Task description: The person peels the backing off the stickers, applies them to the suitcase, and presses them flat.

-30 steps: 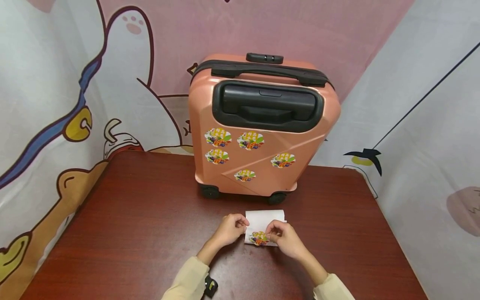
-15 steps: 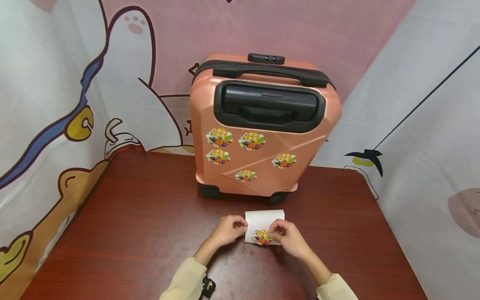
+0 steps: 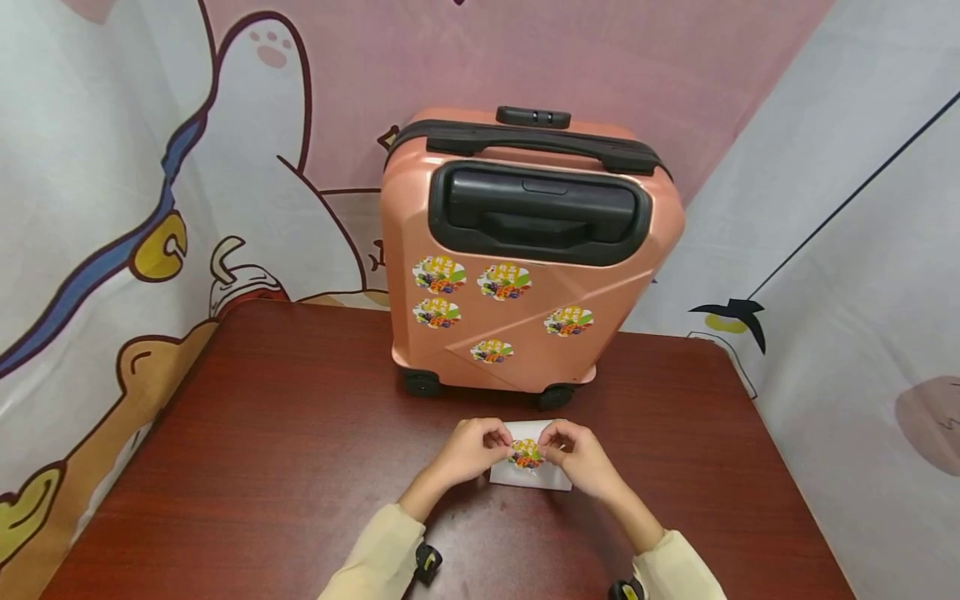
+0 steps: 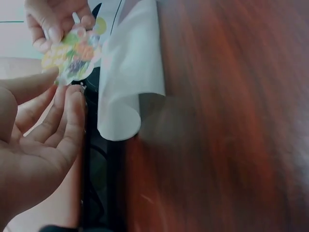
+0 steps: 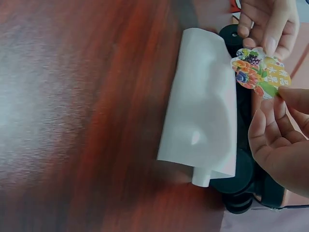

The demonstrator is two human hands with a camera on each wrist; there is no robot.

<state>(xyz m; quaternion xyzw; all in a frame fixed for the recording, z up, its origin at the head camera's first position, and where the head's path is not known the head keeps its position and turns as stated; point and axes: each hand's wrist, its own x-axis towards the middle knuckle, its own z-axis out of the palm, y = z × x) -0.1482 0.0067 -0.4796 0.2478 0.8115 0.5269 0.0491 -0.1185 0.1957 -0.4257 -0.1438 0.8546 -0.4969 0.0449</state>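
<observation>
A fruit-patterned sticker (image 3: 527, 454) is stretched between both hands, raised over a curled sheet of white backing paper (image 3: 531, 478). My left hand (image 3: 472, 450) pinches its left edge between thumb and fingers. At the opposite edge, my right hand (image 3: 577, 457) pinches it too. The right wrist view shows the sticker (image 5: 260, 72) face on, with yellow lettering and printed fruit. In the left wrist view the backing paper (image 4: 130, 67) lies below the sticker with its edge rolled under. Behind the hands stands a pink suitcase (image 3: 517, 321) with several like stickers on its front.
The suitcase rests on black wheels (image 3: 422, 383) near the back of the reddish-brown table (image 3: 300, 433). Its recessed black handle (image 3: 540, 208) faces me. A cartoon-printed cloth (image 3: 337, 100) hangs behind and along both sides.
The sticker has come up off the backing paper in my right hand and moved away from me. My left hand has left the paper's edge and now pinches the sticker's left side.
</observation>
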